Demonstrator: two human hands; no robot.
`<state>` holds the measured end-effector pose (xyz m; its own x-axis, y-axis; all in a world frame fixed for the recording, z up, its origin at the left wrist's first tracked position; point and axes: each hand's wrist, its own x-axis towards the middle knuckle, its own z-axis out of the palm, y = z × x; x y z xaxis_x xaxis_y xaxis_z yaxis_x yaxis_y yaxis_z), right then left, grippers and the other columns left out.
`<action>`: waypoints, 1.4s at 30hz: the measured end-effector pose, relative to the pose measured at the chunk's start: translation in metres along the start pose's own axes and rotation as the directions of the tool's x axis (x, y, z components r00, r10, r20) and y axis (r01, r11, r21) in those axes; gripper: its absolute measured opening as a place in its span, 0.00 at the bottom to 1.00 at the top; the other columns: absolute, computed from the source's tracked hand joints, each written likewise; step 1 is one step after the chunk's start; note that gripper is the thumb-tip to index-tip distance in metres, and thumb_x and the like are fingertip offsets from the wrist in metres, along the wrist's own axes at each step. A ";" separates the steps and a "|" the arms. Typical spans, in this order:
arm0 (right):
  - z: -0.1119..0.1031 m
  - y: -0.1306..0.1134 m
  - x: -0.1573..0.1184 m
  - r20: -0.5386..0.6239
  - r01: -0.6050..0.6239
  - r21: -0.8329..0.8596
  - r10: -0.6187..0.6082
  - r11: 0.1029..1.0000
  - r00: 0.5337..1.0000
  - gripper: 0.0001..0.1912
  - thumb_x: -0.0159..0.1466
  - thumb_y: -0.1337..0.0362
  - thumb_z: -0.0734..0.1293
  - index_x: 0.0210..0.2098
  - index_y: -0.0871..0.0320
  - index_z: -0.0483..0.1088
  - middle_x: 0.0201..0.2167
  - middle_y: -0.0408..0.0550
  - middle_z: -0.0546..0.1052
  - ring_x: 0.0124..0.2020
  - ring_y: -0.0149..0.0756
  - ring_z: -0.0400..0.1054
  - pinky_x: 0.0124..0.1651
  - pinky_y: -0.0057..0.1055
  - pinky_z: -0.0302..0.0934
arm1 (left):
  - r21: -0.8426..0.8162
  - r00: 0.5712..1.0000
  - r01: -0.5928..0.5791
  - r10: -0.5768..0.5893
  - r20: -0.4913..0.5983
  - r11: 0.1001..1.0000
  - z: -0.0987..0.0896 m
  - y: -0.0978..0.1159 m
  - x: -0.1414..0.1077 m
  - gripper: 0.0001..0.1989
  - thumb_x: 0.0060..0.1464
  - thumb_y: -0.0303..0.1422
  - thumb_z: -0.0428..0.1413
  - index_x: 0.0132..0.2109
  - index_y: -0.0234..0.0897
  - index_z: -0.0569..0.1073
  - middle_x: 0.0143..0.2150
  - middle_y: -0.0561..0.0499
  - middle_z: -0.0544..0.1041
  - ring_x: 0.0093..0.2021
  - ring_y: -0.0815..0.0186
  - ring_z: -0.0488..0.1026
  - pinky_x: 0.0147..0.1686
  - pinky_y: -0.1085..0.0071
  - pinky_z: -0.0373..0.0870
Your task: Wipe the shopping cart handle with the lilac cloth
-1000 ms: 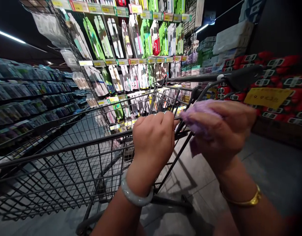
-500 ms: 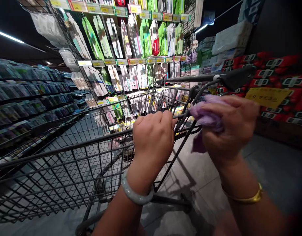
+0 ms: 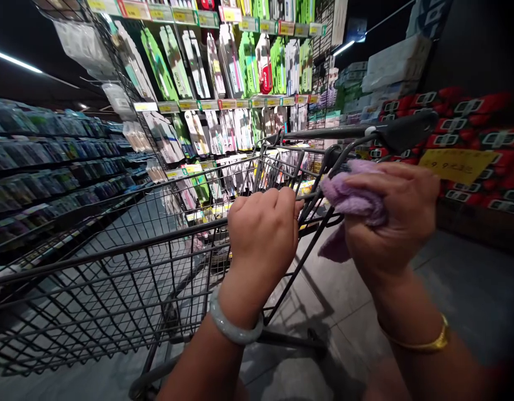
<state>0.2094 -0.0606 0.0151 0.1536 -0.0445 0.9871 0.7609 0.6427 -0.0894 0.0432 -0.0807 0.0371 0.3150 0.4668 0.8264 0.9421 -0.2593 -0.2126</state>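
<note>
A dark metal shopping cart (image 3: 127, 260) stands side-on in front of me, its wire basket stretching off to the left. My left hand (image 3: 263, 225), with a pale bangle at the wrist, is closed around the basket's top rail near the handle end. A crumpled purple cloth (image 3: 357, 197) is bunched in my right hand (image 3: 397, 217), which wears a gold bracelet. The cloth lies against the cart's side frame just below the handle (image 3: 336, 132), and one corner hangs down. The fingertips of my left hand are hidden under the rail.
Behind the cart rises a rack of hanging toothbrush-like packages (image 3: 248, 67) with price labels. Shelves of packaged goods (image 3: 52, 161) line the left aisle. Red packs (image 3: 457, 120) are stacked at right with a yellow price sign (image 3: 457, 165). Grey tiled floor (image 3: 357, 328) lies below.
The purple cloth has shifted slightly in my right hand, its hanging corner swinging a little to the left. My left hand keeps its grip on the rail.
</note>
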 end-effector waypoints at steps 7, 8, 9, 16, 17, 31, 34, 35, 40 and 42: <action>-0.009 -0.007 0.009 0.247 -0.009 0.079 -0.011 0.997 0.969 0.15 0.55 0.71 0.68 0.40 0.51 0.76 0.39 0.44 0.77 0.45 0.40 0.70 0.52 0.44 0.62 | 0.001 1.000 0.003 -0.003 -0.006 1.000 -0.001 0.001 0.000 0.16 0.70 0.41 0.43 0.36 0.42 0.69 0.29 0.53 0.72 0.32 0.59 0.68 0.34 0.60 0.48; -0.011 -0.007 0.010 0.257 -0.015 0.093 -0.009 0.996 0.966 0.15 0.55 0.72 0.67 0.40 0.51 0.76 0.39 0.44 0.77 0.45 0.40 0.70 0.52 0.43 0.63 | 0.002 1.000 0.004 -0.004 -0.007 1.000 -0.001 0.001 0.000 0.16 0.69 0.41 0.43 0.36 0.42 0.69 0.29 0.53 0.72 0.33 0.59 0.68 0.34 0.60 0.48; -0.012 -0.006 0.012 0.234 -0.017 0.102 -0.007 0.995 0.972 0.15 0.55 0.73 0.67 0.39 0.50 0.76 0.38 0.44 0.77 0.45 0.39 0.70 0.52 0.42 0.63 | 0.001 1.000 0.005 -0.005 -0.006 1.000 0.000 0.001 0.000 0.16 0.69 0.41 0.44 0.36 0.42 0.69 0.29 0.53 0.72 0.33 0.59 0.68 0.34 0.60 0.48; -0.015 0.005 0.015 0.095 -0.070 -0.028 0.072 0.997 0.993 0.20 0.52 0.76 0.66 0.41 0.52 0.76 0.40 0.45 0.77 0.48 0.43 0.70 0.55 0.45 0.62 | -0.008 1.000 0.004 -0.004 -0.011 1.000 0.000 0.000 -0.001 0.16 0.69 0.41 0.44 0.35 0.42 0.69 0.29 0.53 0.73 0.33 0.60 0.68 0.34 0.60 0.49; -0.016 0.002 0.015 0.152 -0.072 -0.004 0.072 0.997 0.986 0.20 0.52 0.76 0.66 0.41 0.51 0.75 0.40 0.45 0.77 0.48 0.43 0.71 0.54 0.45 0.62 | -0.005 1.000 0.001 -0.001 -0.014 1.000 0.000 0.000 0.000 0.16 0.69 0.41 0.44 0.35 0.42 0.69 0.29 0.53 0.72 0.32 0.60 0.68 0.34 0.60 0.49; -0.017 -0.002 0.017 0.211 -0.098 -0.032 0.102 0.995 0.972 0.20 0.54 0.76 0.65 0.41 0.49 0.75 0.41 0.44 0.77 0.50 0.42 0.70 0.57 0.45 0.62 | -0.010 1.000 0.005 -0.005 -0.014 1.000 0.002 0.000 0.000 0.16 0.69 0.41 0.44 0.35 0.41 0.69 0.30 0.53 0.73 0.33 0.59 0.68 0.35 0.60 0.49; -0.017 -0.011 0.016 0.307 -0.068 0.049 0.050 0.996 0.950 0.21 0.50 0.76 0.65 0.41 0.50 0.75 0.41 0.44 0.76 0.48 0.42 0.70 0.55 0.45 0.62 | -0.005 1.000 0.000 0.000 -0.008 1.000 0.001 0.000 0.000 0.16 0.69 0.40 0.44 0.36 0.41 0.69 0.30 0.52 0.73 0.32 0.59 0.68 0.34 0.60 0.49; -0.016 -0.013 0.015 0.312 -0.066 0.060 0.044 0.996 0.949 0.22 0.50 0.76 0.65 0.41 0.50 0.75 0.41 0.44 0.76 0.49 0.43 0.70 0.55 0.45 0.62 | -0.004 1.000 0.001 -0.001 -0.005 1.000 0.000 0.001 0.000 0.16 0.69 0.40 0.43 0.36 0.41 0.69 0.30 0.52 0.73 0.32 0.59 0.68 0.34 0.60 0.49; -0.014 -0.009 0.014 0.127 -0.069 -0.001 0.069 0.998 0.989 0.19 0.54 0.74 0.66 0.42 0.48 0.75 0.41 0.44 0.76 0.50 0.44 0.69 0.57 0.46 0.61 | -0.017 1.000 0.006 -0.006 -0.004 1.000 -0.001 0.001 0.000 0.16 0.69 0.41 0.44 0.36 0.41 0.70 0.30 0.51 0.74 0.33 0.59 0.68 0.34 0.60 0.50; -0.015 -0.007 0.014 0.167 -0.066 -0.025 0.069 0.997 0.983 0.18 0.55 0.72 0.66 0.42 0.48 0.74 0.41 0.45 0.76 0.50 0.44 0.69 0.57 0.46 0.60 | -0.021 1.000 0.001 -0.001 -0.011 1.000 -0.001 0.001 0.000 0.16 0.69 0.41 0.45 0.35 0.41 0.70 0.30 0.51 0.75 0.32 0.59 0.68 0.34 0.60 0.50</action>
<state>0.2158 -0.0777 0.0280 0.0986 0.1287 0.9868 0.7644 0.6251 -0.1579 0.0436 -0.0814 0.0371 0.3126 0.4578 0.8323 0.9398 -0.2767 -0.2007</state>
